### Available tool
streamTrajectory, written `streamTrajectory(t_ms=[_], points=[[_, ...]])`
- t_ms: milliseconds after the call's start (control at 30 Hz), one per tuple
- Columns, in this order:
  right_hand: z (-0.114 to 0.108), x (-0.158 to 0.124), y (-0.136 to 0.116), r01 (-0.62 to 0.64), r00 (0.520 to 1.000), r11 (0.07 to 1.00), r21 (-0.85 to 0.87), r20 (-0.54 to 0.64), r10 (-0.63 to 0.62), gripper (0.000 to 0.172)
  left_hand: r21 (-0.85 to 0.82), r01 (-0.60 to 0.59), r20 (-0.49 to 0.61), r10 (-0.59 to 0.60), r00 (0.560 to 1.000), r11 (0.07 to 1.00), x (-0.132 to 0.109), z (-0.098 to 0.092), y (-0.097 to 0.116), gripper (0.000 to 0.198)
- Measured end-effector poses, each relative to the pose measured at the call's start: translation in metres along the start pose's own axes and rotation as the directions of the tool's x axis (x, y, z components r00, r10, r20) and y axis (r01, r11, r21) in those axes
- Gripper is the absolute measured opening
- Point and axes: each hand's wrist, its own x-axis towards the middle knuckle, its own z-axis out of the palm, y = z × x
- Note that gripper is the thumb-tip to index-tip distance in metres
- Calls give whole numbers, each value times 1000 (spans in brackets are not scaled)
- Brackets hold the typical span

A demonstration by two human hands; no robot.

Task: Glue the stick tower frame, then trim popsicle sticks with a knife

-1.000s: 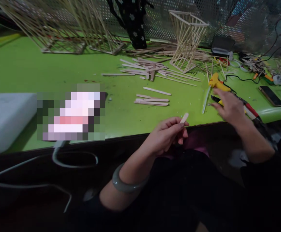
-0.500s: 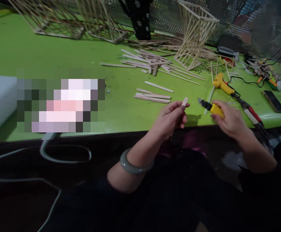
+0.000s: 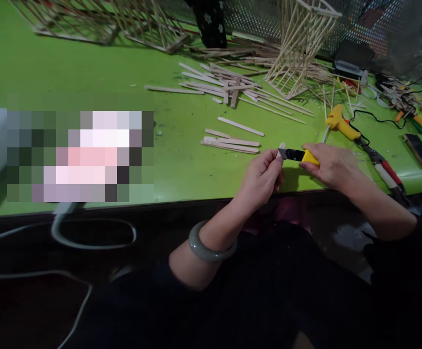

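My left hand (image 3: 263, 174) is closed on a pale wooden craft stick (image 3: 282, 145), whose rounded tip pokes up past the thumb. In my right hand (image 3: 329, 165) is a utility knife (image 3: 309, 156) with a yellow and black body. Its blade lies against the stick, close to my left fingertips. Both hands are just above the front edge of the green table (image 3: 181, 177). A few craft sticks (image 3: 230, 143) lie on the table beyond my left hand. The lower part of the held stick is hidden by my fingers.
A yellow glue gun (image 3: 343, 123) lies beyond my right hand, near red-handled pliers (image 3: 387, 172) and a phone (image 3: 420, 151). Farther back are a pile of sticks (image 3: 221, 85) and a twisted stick tower (image 3: 298, 51). More stick frames (image 3: 152, 29) stand at the back left.
My right hand has moved left with the utility knife, bringing its blade from apart to against the craft stick. My left hand still grips the stick. The view has shifted slightly.
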Motion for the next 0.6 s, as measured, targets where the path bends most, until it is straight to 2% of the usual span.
streamTrajectory(t_ms=[133,233,300,367,400,467,600], points=[[1,4,0,4,1000,999,-35,16,-4,56,-5,41,12,-41,999,999,1,2,3,17],[4,9,11,8,999,1000,-29,38,-7,56,-17,81,5,-81,997,997,0,2,5,14],[5,11,27,-95,994,995,-26,59,96,57,-18,71,36,-71,997,997,-3,0,5,12],[2,10,46,-293,954,955,-34,54,295,62,-32,59,63,-57,996,998,-6,-2,5,10],[0,7,53,-310,950,951,-9,28,310,63,-46,58,66,-55,996,997,-7,-3,5,10],[-5,1,57,-258,960,964,62,-99,263,61,-85,79,53,-75,996,993,-6,-3,5,11],[-11,-10,27,-53,994,993,102,-85,62,70,-116,76,5,-76,997,990,-3,-1,5,10]])
